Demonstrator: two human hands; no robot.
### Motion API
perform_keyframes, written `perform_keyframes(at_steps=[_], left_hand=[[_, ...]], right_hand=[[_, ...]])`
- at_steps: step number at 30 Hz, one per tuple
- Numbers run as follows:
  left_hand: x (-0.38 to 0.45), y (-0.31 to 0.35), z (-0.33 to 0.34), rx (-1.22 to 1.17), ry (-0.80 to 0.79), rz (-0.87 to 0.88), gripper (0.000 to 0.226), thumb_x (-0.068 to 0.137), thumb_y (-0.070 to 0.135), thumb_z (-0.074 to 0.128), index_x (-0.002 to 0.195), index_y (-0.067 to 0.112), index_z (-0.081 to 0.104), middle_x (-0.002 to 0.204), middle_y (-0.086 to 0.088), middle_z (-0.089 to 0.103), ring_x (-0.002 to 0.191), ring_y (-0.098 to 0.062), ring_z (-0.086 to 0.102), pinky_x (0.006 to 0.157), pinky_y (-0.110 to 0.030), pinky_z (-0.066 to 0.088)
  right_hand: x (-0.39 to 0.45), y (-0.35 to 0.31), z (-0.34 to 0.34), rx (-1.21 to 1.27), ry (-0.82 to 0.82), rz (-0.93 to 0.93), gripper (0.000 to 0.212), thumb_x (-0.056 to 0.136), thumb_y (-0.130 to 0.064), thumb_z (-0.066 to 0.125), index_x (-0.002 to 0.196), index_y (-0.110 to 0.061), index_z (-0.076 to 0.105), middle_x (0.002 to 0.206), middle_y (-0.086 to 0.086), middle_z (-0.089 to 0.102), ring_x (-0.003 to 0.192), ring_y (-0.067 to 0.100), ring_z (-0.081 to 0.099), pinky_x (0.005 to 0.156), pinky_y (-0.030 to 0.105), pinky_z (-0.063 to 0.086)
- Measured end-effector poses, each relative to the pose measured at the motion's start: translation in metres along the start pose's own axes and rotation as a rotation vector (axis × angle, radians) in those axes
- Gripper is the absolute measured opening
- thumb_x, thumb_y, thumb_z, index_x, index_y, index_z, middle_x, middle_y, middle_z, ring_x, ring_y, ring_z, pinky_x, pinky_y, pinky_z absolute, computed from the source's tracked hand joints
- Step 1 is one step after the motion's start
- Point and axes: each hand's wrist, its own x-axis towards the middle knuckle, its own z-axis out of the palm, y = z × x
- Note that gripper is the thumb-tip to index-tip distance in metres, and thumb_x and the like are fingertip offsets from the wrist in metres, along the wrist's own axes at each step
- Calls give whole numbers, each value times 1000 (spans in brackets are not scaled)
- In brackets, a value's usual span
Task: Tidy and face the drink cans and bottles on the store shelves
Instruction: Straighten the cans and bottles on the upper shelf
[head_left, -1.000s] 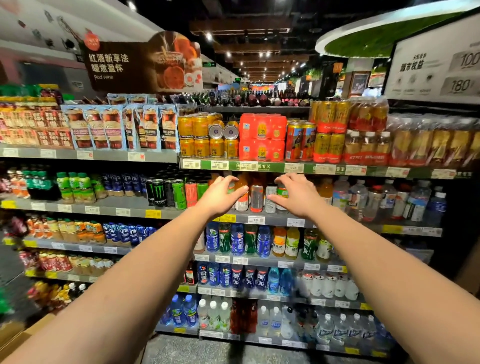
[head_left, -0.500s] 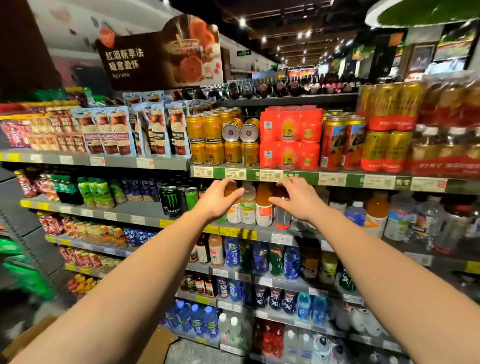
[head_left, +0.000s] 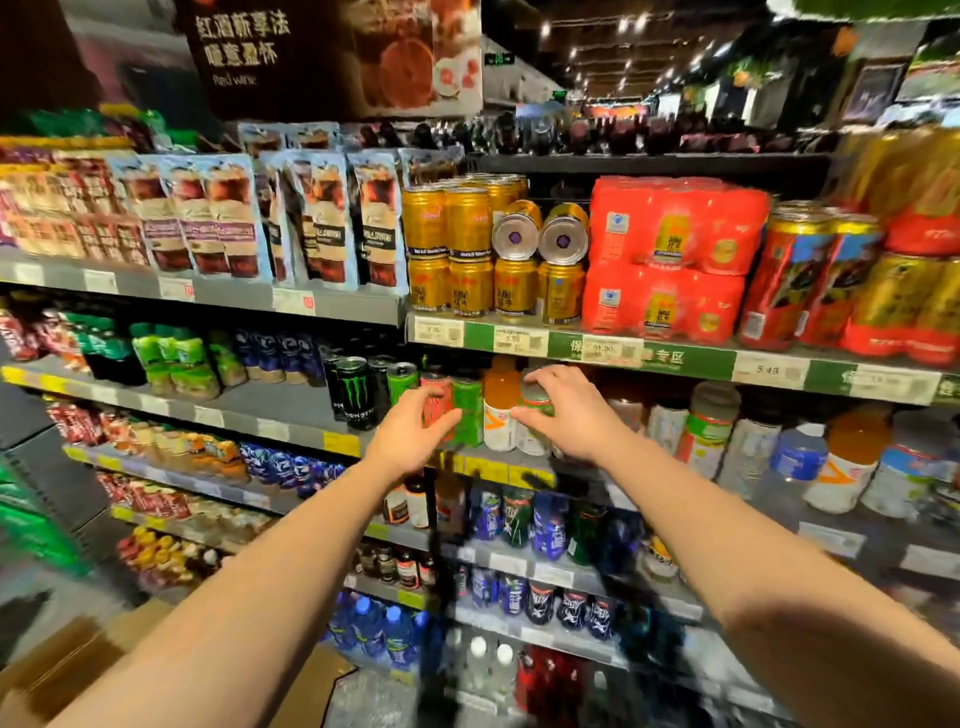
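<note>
On the second shelf (head_left: 291, 423), the left hand (head_left: 410, 439) curls around a red can (head_left: 435, 397) while the right hand (head_left: 566, 410) grips a green-topped can (head_left: 536, 395). Full cans likely feel heavy, rigid and slick; grasping mid-body suits turning them.

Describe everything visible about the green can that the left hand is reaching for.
The green can is a tall, slim metal-looking can with a bright green printed wrap; the print is too blurred to read. It stands upright at the shelf's front edge, between a red can and an orange-capped bottle. The left hand's fingers curl against its left side; its base is hidden behind them.
</note>
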Motion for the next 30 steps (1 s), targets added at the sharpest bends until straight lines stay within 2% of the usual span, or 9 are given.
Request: perform_keyframes(at_steps=[4, 8, 13, 16, 18, 21, 22, 26, 30], left_hand=[[31, -51, -10, -38, -10, -2, 49, 93, 39, 67, 134, 13, 55, 133, -8, 55, 126, -22, 51, 103, -29, 36], [61, -92, -16, -82, -32, -3, 51, 91, 42, 70, 133, 16, 56, 131, -7, 56, 122, -23, 56, 103, -34, 43], [81, -122, -14, -82, -69, 84, 51, 94, 43, 65, 136, 18, 52, 135, -1, 51, 125, -16, 51, 102, -29, 38], [91, -130, -12, -60, -78, 150, 50, 95, 40, 65, 138, 18, 50, 137, 1, 50, 126, -14, 50, 102, -28, 38], [98, -132, -9, -17, -103, 233, 50, 95, 37, 65, 139, 18, 49, 137, 1, 49, 120, -14, 54, 100, -30, 42], [111, -128, -2, 49, -123, 296, 53, 95, 36, 64, 142, 20, 45, 139, 4, 43, 91, -11, 58, 87, -32, 50], [116, -126, 0, 76, -127, 296, 55, 95, 35, 63, 144, 20, 43, 141, 4, 40, 90, -13, 60, 86, -34, 51], [134, -122, 10, 185, -173, 278, 69, 95, 33, 62, 154, 17, 30, 155, -1, 28, 123, -27, 57, 95, -44, 52], [145, -119, 16, 238, -211, 242, 62, 96, 31, 58, 151, 16, 33, 155, -3, 29, 121, -31, 57, 93, -48, 52]], right_hand=[[34, -25, 40, 73, -8, 45, 58, 94, -50, 60, 137, -12, 52, 135, 9, 53, 129, 28, 43, 106, 39, 37], [60, -41, 83, 103, -4, 109, 54, 93, -48, 62, 132, -12, 55, 126, 9, 58, 123, 28, 48, 100, 35, 37], [83, -61, 117, 85, 37, 192, 56, 93, -51, 60, 133, -13, 53, 132, 7, 54, 128, 24, 45, 103, 36, 38], [97, -68, 127, 61, 63, 249, 58, 95, -48, 60, 138, -12, 48, 137, 6, 51, 130, 24, 47, 99, 33, 40], [106, -70, 131, 52, 79, 291, 62, 96, -45, 59, 143, -9, 42, 144, 7, 45, 130, 26, 49, 96, 34, 43], [116, -67, 137, 32, 79, 311, 66, 97, -39, 58, 149, -7, 34, 148, 8, 39, 127, 30, 52, 94, 41, 48], [119, -66, 139, 24, 71, 315, 65, 98, -37, 57, 150, -7, 33, 148, 8, 38, 127, 31, 52, 95, 42, 49], [129, -62, 146, -24, 60, 321, 55, 101, -27, 52, 149, -4, 37, 146, 10, 40, 122, 35, 55, 94, 44, 49], [134, -59, 151, -16, 100, 339, 47, 98, -21, 57, 140, -2, 46, 135, 13, 46, 112, 37, 59, 90, 46, 52]])
